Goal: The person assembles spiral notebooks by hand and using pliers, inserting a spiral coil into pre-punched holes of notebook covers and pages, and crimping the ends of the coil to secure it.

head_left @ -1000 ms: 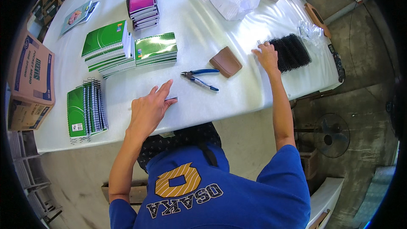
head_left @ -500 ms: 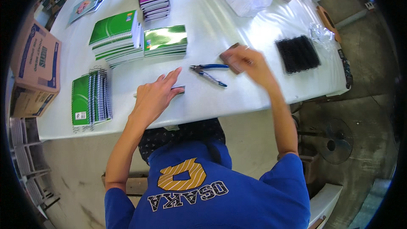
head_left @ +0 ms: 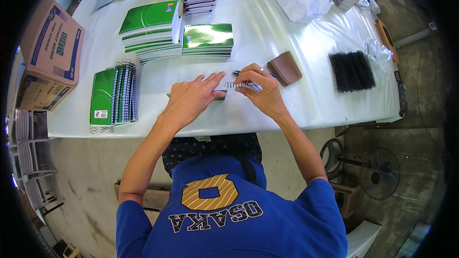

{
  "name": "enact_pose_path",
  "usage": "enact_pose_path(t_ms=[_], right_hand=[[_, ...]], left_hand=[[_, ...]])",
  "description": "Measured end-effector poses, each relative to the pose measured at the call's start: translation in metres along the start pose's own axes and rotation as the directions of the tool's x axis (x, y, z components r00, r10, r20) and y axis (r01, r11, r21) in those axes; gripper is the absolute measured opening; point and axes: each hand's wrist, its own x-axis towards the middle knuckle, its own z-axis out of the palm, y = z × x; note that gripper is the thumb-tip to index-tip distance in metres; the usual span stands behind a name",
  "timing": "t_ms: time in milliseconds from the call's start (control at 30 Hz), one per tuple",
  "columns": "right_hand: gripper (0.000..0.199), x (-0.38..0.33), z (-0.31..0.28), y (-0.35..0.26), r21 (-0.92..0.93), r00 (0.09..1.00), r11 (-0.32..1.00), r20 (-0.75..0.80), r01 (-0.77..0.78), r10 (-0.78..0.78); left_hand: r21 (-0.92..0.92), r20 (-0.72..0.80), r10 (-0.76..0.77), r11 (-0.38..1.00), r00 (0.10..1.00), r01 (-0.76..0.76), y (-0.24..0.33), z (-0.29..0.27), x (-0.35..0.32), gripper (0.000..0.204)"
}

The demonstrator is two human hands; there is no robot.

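Brought the right hand (head_left: 264, 91), pinching a spiral wire coil (head_left: 230, 85) between fingertips, from over the brown block (head_left: 285, 68) to just beside the left hand (head_left: 187, 99). Pressed, with left fingers extended, a mostly hidden, probably green-edged notebook (head_left: 219, 95) onto the table (head_left: 311, 114); so, seemingly, brought coil and notebook close together.

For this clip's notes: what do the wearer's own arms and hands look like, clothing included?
Short blue sleeves leave both forearms bare. The left hand and right hand are ungloved; a pale, shiny ring sits on a right finger. No watch shows. The blue shirt bears a gold, white-striped emblem.
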Motion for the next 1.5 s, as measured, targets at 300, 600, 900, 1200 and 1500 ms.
enact_pose_path(t_ms=[300,600,900,1200,1500], right_hand=[[0.019,0.002,-0.011,-0.011,-0.149,0.97,0.988,0.243,0.047,-0.01],[0.023,0.005,-0.013,-0.033,-0.486,0.94,0.831,0.321,0.269,-0.117],[0.022,0.014,-0.071,0.004,-0.312,0.894,0.93,0.447,0.195,-0.037],[0.058,0.045,-0.149,0.028,-0.739,0.874,0.664,0.244,-0.113,0.421],[0.061,0.058,-0.049,0.01,-0.053,0.582,0.988,0.803,-0.145,0.128]], left_hand=[[0.117,-0.17,0.122,0.988,0.978,-0.103,-0.006,0.011,0.0,0.057],[-0.129,0.05,-0.018,0.991,0.999,0.025,0.009,-0.003,0.005,0.054],[-0.058,0.404,0.152,0.988,0.902,-0.14,0.001,-0.017,0.002,0.049],[-0.016,0.228,0.218,0.975,0.949,-0.22,-0.007,-0.017,-0.007,0.077],[-0.02,0.242,-0.024,0.999,0.97,0.03,-0.012,-0.022,-0.004,0.1]])
